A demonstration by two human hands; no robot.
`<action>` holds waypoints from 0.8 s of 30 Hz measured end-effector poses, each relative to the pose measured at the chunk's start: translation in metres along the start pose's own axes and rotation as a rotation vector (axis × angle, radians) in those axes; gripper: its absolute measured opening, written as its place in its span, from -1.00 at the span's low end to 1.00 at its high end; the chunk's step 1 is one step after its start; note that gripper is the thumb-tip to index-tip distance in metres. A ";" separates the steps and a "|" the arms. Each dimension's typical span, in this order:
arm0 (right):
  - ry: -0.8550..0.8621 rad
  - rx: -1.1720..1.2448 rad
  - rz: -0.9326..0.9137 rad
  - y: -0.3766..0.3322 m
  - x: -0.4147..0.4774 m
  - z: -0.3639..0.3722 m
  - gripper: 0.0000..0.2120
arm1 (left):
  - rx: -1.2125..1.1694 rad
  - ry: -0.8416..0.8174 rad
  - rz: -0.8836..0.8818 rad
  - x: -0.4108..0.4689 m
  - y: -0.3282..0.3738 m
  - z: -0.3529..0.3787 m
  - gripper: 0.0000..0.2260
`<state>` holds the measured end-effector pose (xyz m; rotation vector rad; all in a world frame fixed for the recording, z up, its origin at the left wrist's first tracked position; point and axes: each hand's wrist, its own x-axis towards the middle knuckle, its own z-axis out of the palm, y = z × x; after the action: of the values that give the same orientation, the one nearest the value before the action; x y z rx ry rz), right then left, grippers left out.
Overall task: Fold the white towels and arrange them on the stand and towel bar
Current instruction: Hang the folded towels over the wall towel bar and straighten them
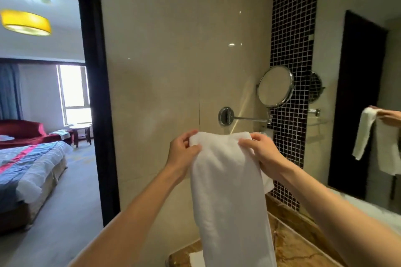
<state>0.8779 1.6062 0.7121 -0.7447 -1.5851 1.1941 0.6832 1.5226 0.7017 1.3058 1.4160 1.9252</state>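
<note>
A long white towel (227, 191) hangs folded lengthwise in front of the beige wall, its lower end reaching below the frame. My left hand (182, 151) pinches its top left corner. My right hand (260, 149) grips the top right corner. Both hands hold the top edge level, just below a chrome swing arm (247, 118) fixed to the wall. Another bit of white cloth (196, 259) lies on the marble counter (293, 251) under the towel. Neither a towel bar nor a stand shows clearly.
A round chrome mirror (275, 86) sticks out from the wall at the right, against black mosaic tile (293, 34). A large wall mirror (368, 93) reflects the towel. To the left a dark door frame (95, 93) opens onto a bedroom with a bed (28, 169).
</note>
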 end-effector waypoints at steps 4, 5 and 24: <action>0.020 0.033 -0.070 -0.044 0.027 0.001 -0.80 | -0.040 -0.036 0.084 0.032 0.038 0.002 -0.62; 0.024 0.040 -0.078 -0.052 0.035 0.001 -0.80 | -0.039 -0.045 0.099 0.041 0.045 0.003 -0.62; -0.024 0.255 -0.201 -0.121 0.212 0.017 -0.70 | -0.049 -0.035 0.166 0.205 0.099 0.033 -0.39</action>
<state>0.8011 1.7471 0.8965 -0.3985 -1.4543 1.2295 0.6329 1.6565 0.8818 1.4675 1.2710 2.0180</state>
